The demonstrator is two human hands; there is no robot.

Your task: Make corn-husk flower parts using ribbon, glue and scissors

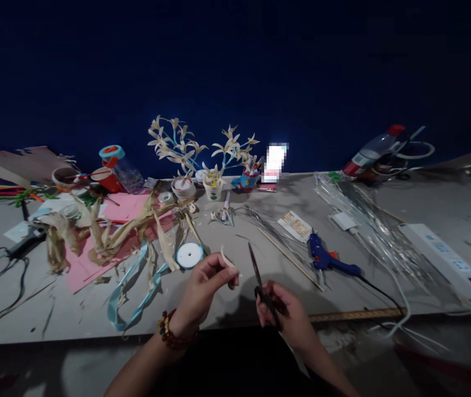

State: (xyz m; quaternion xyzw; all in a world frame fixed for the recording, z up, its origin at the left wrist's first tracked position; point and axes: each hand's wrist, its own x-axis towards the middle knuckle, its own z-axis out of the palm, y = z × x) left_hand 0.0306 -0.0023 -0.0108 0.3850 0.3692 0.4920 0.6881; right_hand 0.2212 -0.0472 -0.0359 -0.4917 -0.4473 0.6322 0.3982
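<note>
My left hand (204, 284), with a beaded bracelet at its wrist, pinches a small pale strip of what looks like corn husk (226, 257) between thumb and fingers. To its right, my right hand (280, 311) grips dark scissors (254, 263), whose blades point up and away from me and look nearly closed. The scissors stand apart from the strip. Just beyond my left hand lies a spool of light blue ribbon (189, 256), its loose ribbon (114, 309) looping across the table. Dried husks (115, 237) are heaped on pink paper (82, 271) farther left.
Pale husk flowers (177, 146) stand in small cups at the back, near a lit phone (275, 162). On the right are a blue glue gun (332, 258), a thin stick (291, 259), wires (388, 237), a power strip (442, 256) and a tilted bottle (371, 151).
</note>
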